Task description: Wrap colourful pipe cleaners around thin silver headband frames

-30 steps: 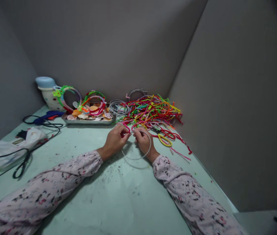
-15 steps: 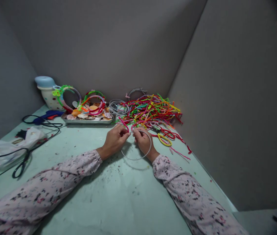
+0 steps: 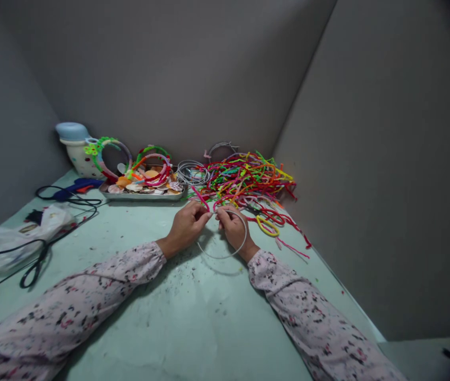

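Note:
My left hand [image 3: 185,226] and my right hand [image 3: 233,227] meet over the pale green table [image 3: 177,317], fingertips almost touching. Between them they pinch a thin silver wire hoop [image 3: 225,255], which curves down toward my wrists. My left fingers also pinch the end of a pink pipe cleaner [image 3: 200,199] that rises up and to the left. Both hands are closed in a pinch. A big heap of bright pipe cleaners [image 3: 249,182] lies just behind my hands.
A metal tray [image 3: 143,196] of shells and wrapped hoops stands at the back left, a spotted pot [image 3: 74,151] beside it. Bare wire hoops [image 3: 191,172] lie behind. Scissors [image 3: 34,267], black cables, a plastic bag [image 3: 18,238] and a blue tool [image 3: 76,188] sit left. Grey walls close in.
The pink pipe cleaner's free end has swung a little up and to the left in my left fingers. Both hands stay in place on the hoop.

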`<state>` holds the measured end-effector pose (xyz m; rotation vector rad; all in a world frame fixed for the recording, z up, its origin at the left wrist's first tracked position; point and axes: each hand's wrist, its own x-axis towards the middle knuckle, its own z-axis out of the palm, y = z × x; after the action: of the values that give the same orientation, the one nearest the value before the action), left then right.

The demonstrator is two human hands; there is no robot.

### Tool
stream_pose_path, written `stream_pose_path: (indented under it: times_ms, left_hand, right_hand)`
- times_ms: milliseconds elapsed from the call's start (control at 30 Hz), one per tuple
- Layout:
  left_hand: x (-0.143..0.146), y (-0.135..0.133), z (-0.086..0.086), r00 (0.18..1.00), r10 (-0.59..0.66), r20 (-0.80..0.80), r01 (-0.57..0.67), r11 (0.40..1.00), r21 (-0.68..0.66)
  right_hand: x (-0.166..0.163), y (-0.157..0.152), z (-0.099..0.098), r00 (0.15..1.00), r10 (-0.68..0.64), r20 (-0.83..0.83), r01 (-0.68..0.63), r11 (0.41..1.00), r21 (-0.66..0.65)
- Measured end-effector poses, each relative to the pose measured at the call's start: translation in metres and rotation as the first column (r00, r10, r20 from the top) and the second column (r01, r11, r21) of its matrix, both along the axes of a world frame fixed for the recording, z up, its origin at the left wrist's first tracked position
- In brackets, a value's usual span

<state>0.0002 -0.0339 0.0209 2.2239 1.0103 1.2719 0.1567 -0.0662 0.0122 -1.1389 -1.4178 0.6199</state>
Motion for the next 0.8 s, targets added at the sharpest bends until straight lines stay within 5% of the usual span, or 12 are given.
stream_pose_path:
  times_ms: [800]
  left_hand:
    - [-0.0001,0.0039,-0.0008,0.996,-0.019,0.085,0.035,0.981,-0.19]
  right_hand:
    - [-0.0003,0.001,-0.0005,0.997,0.046,-0.055,-0.045,0.999,0.028]
